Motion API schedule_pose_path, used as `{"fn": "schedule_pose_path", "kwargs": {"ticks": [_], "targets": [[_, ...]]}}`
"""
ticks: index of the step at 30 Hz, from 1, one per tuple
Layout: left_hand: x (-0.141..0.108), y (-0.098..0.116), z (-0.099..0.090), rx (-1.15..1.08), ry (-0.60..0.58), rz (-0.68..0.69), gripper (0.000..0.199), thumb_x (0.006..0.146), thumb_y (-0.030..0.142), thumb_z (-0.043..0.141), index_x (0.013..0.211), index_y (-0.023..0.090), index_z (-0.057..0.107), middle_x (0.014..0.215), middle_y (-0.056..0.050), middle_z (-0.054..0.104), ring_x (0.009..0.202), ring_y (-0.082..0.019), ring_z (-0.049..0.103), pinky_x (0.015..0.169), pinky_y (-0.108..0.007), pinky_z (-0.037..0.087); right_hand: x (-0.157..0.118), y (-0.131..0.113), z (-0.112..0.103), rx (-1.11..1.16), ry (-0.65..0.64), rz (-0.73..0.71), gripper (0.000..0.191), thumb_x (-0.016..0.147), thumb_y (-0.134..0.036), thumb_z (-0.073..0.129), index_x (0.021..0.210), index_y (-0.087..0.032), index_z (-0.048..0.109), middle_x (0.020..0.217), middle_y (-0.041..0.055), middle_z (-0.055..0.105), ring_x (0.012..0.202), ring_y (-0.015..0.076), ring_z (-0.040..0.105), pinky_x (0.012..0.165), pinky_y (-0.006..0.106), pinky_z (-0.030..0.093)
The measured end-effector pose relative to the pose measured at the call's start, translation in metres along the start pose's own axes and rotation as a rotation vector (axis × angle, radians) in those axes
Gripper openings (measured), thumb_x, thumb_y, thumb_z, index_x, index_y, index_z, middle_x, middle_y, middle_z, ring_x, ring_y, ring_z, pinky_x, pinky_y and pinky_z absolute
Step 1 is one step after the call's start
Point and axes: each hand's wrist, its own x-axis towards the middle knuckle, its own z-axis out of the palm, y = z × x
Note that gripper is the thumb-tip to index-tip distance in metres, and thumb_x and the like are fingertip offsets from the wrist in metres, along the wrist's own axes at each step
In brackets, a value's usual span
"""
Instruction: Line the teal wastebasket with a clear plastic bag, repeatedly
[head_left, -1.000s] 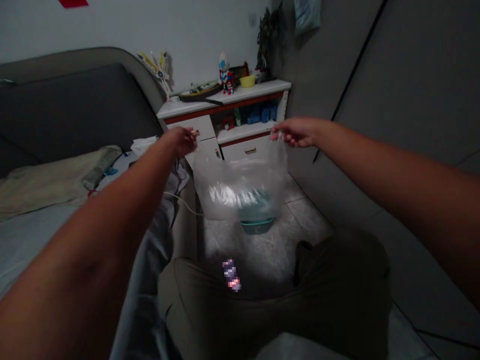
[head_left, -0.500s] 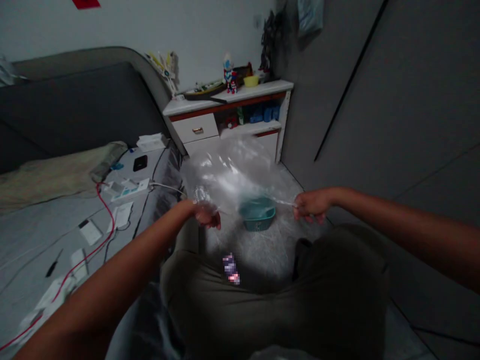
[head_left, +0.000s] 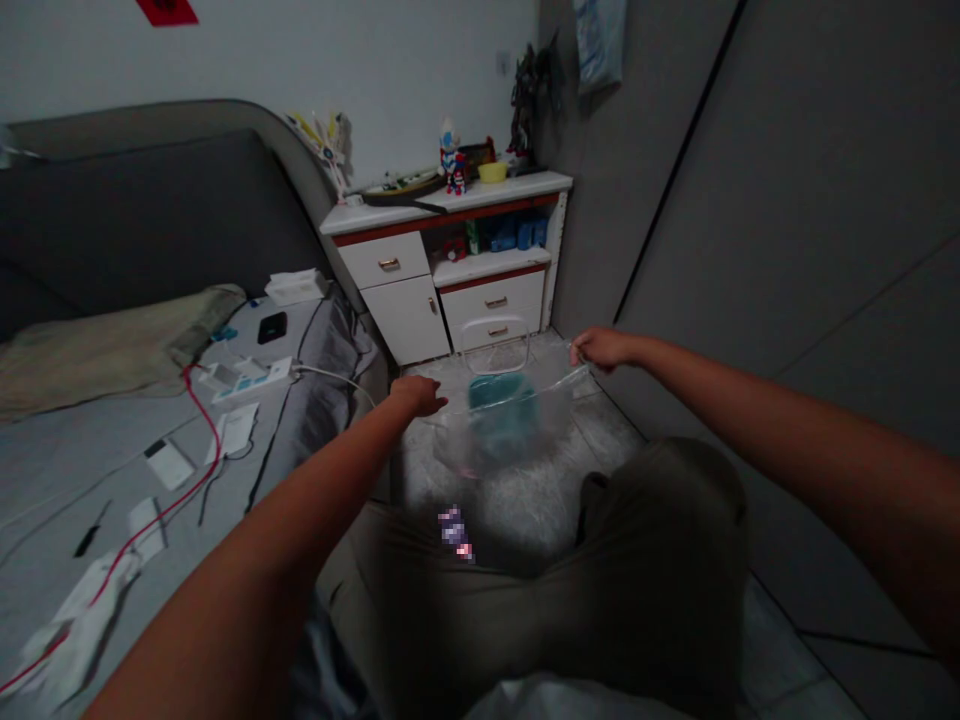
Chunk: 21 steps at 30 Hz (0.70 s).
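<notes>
A clear plastic bag (head_left: 555, 410) is stretched between my two hands, its upper edge pulled into a line. My left hand (head_left: 420, 396) is closed at the bag's left end, its grip partly hidden. At the right end, my right hand (head_left: 598, 349) pinches the bag's edge, slightly higher. Behind the bag, seen through it, a teal bin (head_left: 504, 385) stands on the floor. A pale rounded loop (head_left: 495, 318) shows just beyond the bin; I cannot tell what it belongs to.
To the left is a bed (head_left: 67, 470) with a power strip (head_left: 255, 380), a red cable (head_left: 217, 430) and a tissue box (head_left: 295, 288). A white cabinet (head_left: 405, 320) stands ahead, toys on top. A grey wardrobe (head_left: 787, 250) lines the right. A pixelated object (head_left: 455, 533) lies near my legs.
The bag has come down from a billowing spread to hang in front of the bin. My right hand has moved up and slightly left; my left hand has risen slightly. The view has shifted a little.
</notes>
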Motion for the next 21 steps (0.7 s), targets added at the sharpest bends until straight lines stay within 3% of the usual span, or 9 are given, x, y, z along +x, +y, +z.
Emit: {"fn": "schedule_pose_path", "kwargs": {"ticks": [2, 5, 8, 11, 15, 18, 21], "targets": [[-0.003, 0.003, 0.001, 0.003, 0.043, 0.032, 0.065, 0.080, 0.055, 0.081, 0.139, 0.029, 0.069, 0.126, -0.022, 0.076, 0.122, -0.044, 0.067, 0.101, -0.051, 0.050, -0.001, 0.000, -0.002, -0.157, 0.022, 0.013, 0.027, 0.097, -0.021, 0.055, 0.108, -0.013, 0.078, 0.064, 0.0025, 0.059, 0.047, 0.0117, 0.050, 0.051, 0.024, 0.044], [-0.009, 0.004, -0.004, 0.001, 0.045, 0.198, 0.061, 0.088, 0.045, 0.076, 0.146, 0.033, 0.061, 0.135, -0.018, 0.068, 0.119, -0.039, 0.068, 0.102, -0.049, 0.049, -0.003, -0.003, -0.003, -0.261, 0.076, 0.059, 0.045, 0.095, -0.025, 0.063, 0.137, -0.015, 0.074, 0.079, 0.0070, 0.071, 0.050, 0.0138, 0.057, 0.059, 0.028, 0.050], [-0.012, 0.004, -0.012, 0.096, -0.018, 0.340, 0.037, 0.089, 0.034, 0.075, 0.126, 0.032, 0.072, 0.139, -0.013, 0.061, 0.119, -0.034, 0.067, 0.103, -0.044, 0.049, -0.004, -0.006, -0.004, -0.304, 0.112, 0.102, 0.062, 0.094, -0.028, 0.064, 0.154, -0.013, 0.061, 0.094, 0.0127, 0.076, 0.060, 0.0186, 0.067, 0.071, 0.033, 0.056], [-0.013, 0.008, -0.016, 0.201, -0.044, 0.328, 0.026, 0.090, 0.035, 0.074, 0.115, 0.029, 0.079, 0.140, -0.014, 0.058, 0.123, -0.036, 0.064, 0.104, -0.044, 0.049, -0.007, -0.009, -0.005, -0.335, 0.170, 0.105, 0.063, 0.090, -0.033, 0.071, 0.150, -0.014, 0.065, 0.114, 0.0181, 0.076, 0.088, 0.0270, 0.075, 0.086, 0.037, 0.057], [-0.013, 0.016, -0.016, 0.186, 0.051, 0.162, 0.064, 0.084, 0.043, 0.081, 0.145, 0.033, 0.066, 0.144, -0.020, 0.057, 0.124, -0.042, 0.063, 0.104, -0.048, 0.048, -0.019, -0.019, -0.003, -0.463, 0.229, 0.163, 0.063, 0.088, -0.040, 0.075, 0.143, -0.011, 0.067, 0.134, 0.0241, 0.070, 0.124, 0.0387, 0.067, 0.098, 0.043, 0.055], [-0.014, 0.018, -0.014, 0.178, 0.114, 0.084, 0.087, 0.083, 0.046, 0.083, 0.162, 0.032, 0.047, 0.143, -0.025, 0.058, 0.123, -0.046, 0.063, 0.101, -0.051, 0.048, -0.030, -0.022, 0.001, -0.473, 0.294, 0.173, 0.086, 0.087, -0.046, 0.077, 0.160, -0.010, 0.049, 0.138, 0.0268, 0.067, 0.129, 0.0426, 0.063, 0.099, 0.048, 0.054], [-0.016, 0.017, -0.012, 0.147, 0.140, 0.057, 0.096, 0.081, 0.048, 0.084, 0.165, 0.031, 0.041, 0.141, -0.027, 0.059, 0.121, -0.048, 0.064, 0.100, -0.054, 0.047, -0.035, -0.014, 0.008, -0.382, 0.336, 0.143, 0.105, 0.081, -0.051, 0.084, 0.167, -0.015, 0.036, 0.137, 0.0267, 0.067, 0.130, 0.0448, 0.062, 0.097, 0.049, 0.054]]}}
